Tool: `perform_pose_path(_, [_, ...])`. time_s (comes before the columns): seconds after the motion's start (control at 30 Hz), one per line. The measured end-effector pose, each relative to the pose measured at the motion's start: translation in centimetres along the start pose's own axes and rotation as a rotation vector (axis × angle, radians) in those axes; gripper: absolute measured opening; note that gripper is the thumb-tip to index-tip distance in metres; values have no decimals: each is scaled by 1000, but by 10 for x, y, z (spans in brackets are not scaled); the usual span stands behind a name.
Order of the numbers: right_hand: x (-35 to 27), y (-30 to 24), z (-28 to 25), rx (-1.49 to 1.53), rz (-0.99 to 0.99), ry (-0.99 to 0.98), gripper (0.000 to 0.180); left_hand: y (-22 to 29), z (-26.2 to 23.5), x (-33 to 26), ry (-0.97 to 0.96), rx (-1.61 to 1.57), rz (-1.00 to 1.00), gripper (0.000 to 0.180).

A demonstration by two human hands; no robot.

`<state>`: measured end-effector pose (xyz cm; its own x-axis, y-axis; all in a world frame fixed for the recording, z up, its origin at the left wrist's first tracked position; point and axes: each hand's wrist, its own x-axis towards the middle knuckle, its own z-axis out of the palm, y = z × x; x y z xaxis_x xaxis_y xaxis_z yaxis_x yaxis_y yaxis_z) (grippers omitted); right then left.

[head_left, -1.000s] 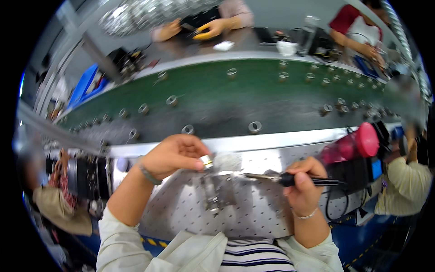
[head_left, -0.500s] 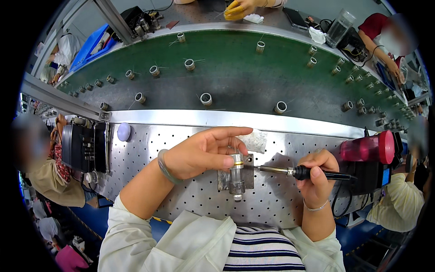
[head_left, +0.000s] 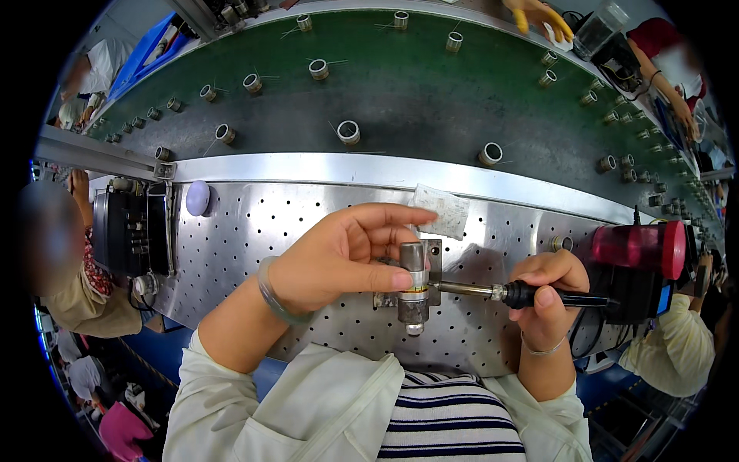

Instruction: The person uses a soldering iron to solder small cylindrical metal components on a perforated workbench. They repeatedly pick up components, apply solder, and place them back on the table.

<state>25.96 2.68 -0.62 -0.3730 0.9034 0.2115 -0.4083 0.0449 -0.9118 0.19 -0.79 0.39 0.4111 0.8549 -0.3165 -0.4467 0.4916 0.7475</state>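
Note:
My left hand [head_left: 339,254] is closed around a metal cylinder [head_left: 416,296] in front of me, thumb pressed on its side and index finger stretched past it. The cylinder has a plain grey far end, a thin yellow band near its middle and a rounded shiny near end. It lies over a small metal plate fixture [head_left: 436,263] with a hole in its corner. My right hand [head_left: 550,285] grips a soldering iron [head_left: 531,294] by its black handle. The iron's tip points left and meets the cylinder's side near the yellow band; whether it touches is too small to tell.
A perforated metal bench [head_left: 254,223] bears a crumpled pale sheet [head_left: 443,213], a purple knob [head_left: 198,198] and a red container [head_left: 639,248]. Beyond runs a green belt [head_left: 416,115] with several metal rings. A co-worker's yellow-gloved hand [head_left: 543,19] is at the far side.
The view has tilted and shifted slightly. The cylinder sits differently in my left hand, its grey end now at the far side. The co-worker's gloved hand has moved right.

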Motion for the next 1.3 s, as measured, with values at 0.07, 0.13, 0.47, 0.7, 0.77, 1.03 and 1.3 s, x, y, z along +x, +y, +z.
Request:
perform_pose_path(0.07, [-1,-1,0,0,12,7,17,-1,-1,0,6,41,45,56])
perform_pose_path(0.13, [-1,0,-1,17,-4,-13,18,-3,-1,0,6,54,114,46])
perform_pose_path(0.47, [-1,2,0,2,14,-24,19,-5,-4,1,-46,151,252,17])
perform_pose_path(0.7, [-1,3,0,7,3,-38,20,-8,-8,3,-86,184,309,16])
perform_pose_path(0.77, [-1,4,-1,9,-3,-47,21,-8,-8,3,-87,171,306,16])
perform_pose_path(1.03, [-1,5,-3,0,-9,-62,23,-9,-9,3,-87,180,305,16])
perform_pose_path(1.3, [-1,6,-5,12,-20,-76,23,-9,-10,3,-96,193,296,15])
